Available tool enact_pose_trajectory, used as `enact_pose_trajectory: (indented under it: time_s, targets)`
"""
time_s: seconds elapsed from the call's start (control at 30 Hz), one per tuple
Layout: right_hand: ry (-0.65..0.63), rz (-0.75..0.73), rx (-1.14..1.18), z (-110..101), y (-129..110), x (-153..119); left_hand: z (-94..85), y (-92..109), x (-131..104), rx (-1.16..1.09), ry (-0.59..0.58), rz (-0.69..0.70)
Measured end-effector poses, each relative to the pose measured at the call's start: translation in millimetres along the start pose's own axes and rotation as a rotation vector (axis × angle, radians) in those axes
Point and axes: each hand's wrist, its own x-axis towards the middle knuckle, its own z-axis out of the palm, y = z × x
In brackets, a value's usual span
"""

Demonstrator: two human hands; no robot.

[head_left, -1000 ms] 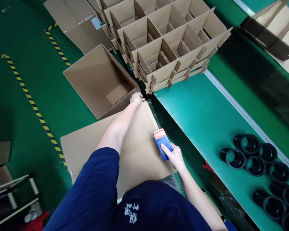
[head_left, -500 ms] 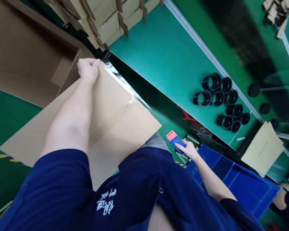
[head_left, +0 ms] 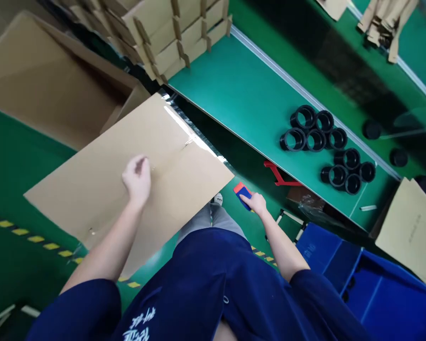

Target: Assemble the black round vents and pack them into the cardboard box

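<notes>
A closed brown carton (head_left: 102, 175) lies in front of me, with shiny clear tape (head_left: 195, 136) along its far right edge and a taped seam across its top. Over the middle of the carton is my left hand (head_left: 137, 179), its fingers curled in and nothing visible in them. Whether it touches the cardboard I cannot tell. My right hand (head_left: 257, 202) is off the carton's right corner, wrapped around a flat red-and-blue tape dispenser (head_left: 242, 191). The dispenser is apart from the carton.
An open large carton (head_left: 57, 85) stands at the left. Cardboard dividers (head_left: 177, 38) are stacked on the green table (head_left: 241, 90), with several black cups (head_left: 294, 139) farther right. Blue bins (head_left: 319, 251) and papers (head_left: 408, 227) are at the right. A red bracket (head_left: 279, 175) shows below the table.
My left hand has left the carton's far corner and drawn back over its middle. My right hand has shifted left with the tape dispenser. The view has moved slightly.
</notes>
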Motion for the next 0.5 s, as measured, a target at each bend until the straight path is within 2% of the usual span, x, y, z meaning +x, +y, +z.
enact_pose_trajectory:
  time_s: [0.03,0.1,0.17,0.2,0.27,0.33,0.43,0.5]
  targets:
    - [-0.052,-0.043,0.026,-3.0,5.0,-13.2,-1.9,-9.2,-32.8,-0.095,-0.076,-0.063]
    - [-0.196,-0.177,0.139,-8.2,11.5,-39.2,5.6,-19.2,-94.3,-0.232,-0.235,-0.178]
    - [-0.341,-0.335,0.266,-8.0,8.2,-59.2,23.2,-20.0,-140.9,-0.377,-0.414,-0.298]
    - [-0.390,-0.401,0.306,-5.0,2.7,-66.8,32.4,-19.0,-156.5,-0.452,-0.497,-0.353]
    - [-0.428,-0.487,0.307,6.0,-12.6,-78.9,44.3,-17.4,-173.2,-0.576,-0.605,-0.422]
    - [-0.428,-0.542,0.289,20.5,-28.1,-89.3,42.8,-19.4,-176.6,-0.645,-0.626,-0.433]
    - [-0.459,-0.609,0.303,46.2,-45.4,-104.0,20.3,-33.4,-174.2,-0.669,-0.589,-0.412]
    - [-0.484,-0.604,0.318,69.5,-57.3,-113.7,0.4,-51.2,-172.2,-0.631,-0.555,-0.406]
